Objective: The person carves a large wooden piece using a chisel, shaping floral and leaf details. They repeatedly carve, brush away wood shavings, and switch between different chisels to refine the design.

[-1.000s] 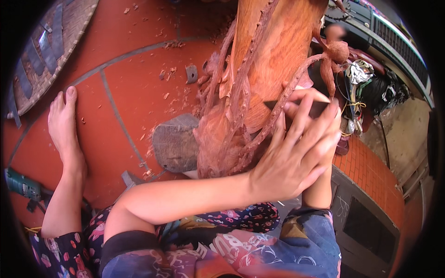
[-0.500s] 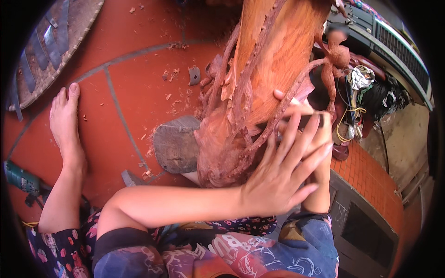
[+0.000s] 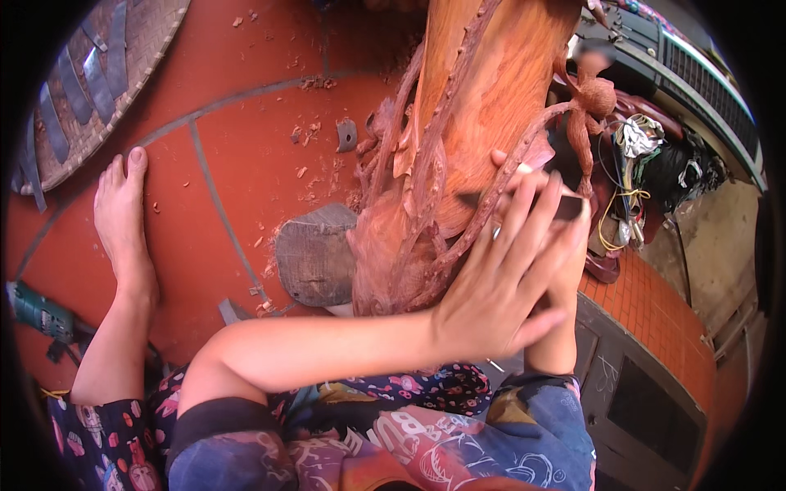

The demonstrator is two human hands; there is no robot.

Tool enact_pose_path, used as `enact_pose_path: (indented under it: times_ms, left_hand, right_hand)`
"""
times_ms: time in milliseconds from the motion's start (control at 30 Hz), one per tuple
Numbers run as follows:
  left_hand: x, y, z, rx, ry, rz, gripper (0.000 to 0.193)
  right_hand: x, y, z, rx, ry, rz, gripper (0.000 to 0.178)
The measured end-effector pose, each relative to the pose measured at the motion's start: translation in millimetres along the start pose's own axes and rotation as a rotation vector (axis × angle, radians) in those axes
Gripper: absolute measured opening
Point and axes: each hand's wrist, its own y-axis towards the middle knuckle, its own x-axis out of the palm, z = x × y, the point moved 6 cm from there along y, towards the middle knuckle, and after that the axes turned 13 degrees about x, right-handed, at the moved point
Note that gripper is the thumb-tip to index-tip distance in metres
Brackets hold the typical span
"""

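A reddish-brown wood carving (image 3: 491, 106) leans up in front of me, with a smooth orange-grained face and knobbly carved stems along its sides. My left hand (image 3: 499, 282) reaches across to the carving's lower right side. Its fingers are stretched out and somewhat apart, lying over my right hand (image 3: 578, 233). The fingers of my right hand are curled around a dark flat tool (image 3: 567, 209) against the carving. Most of that tool is hidden by the hands, so its kind does not show.
A grey wood block (image 3: 315, 258) stands against the carving's base. Shavings (image 3: 307, 131) litter the red tiled floor. Far left, a woven basket (image 3: 143, 78) holds dark metal strips; a green power tool (image 3: 45, 315) lies below. Cables and bags (image 3: 634, 172) crowd the right.
Both hands have shifted slightly, and the left fingers now lie a little higher over the right hand. The whole view has moved slightly.
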Motion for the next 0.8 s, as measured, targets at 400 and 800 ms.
enact_pose_path:
  times_ms: [400, 800]
  left_hand:
    - [-0.8, -6.9, 19.6, -0.016, -0.02, -0.054, 0.076]
    - [-3.4, -12.7, 15.8, -0.031, -0.041, -0.063, 0.079]
  right_hand:
    - [-0.7, -2.2, -12.4, 0.079, 0.064, 0.187, 0.013]
    - [17.6, 7.5, -9.2, 0.12, 0.037, 0.226, 0.009]
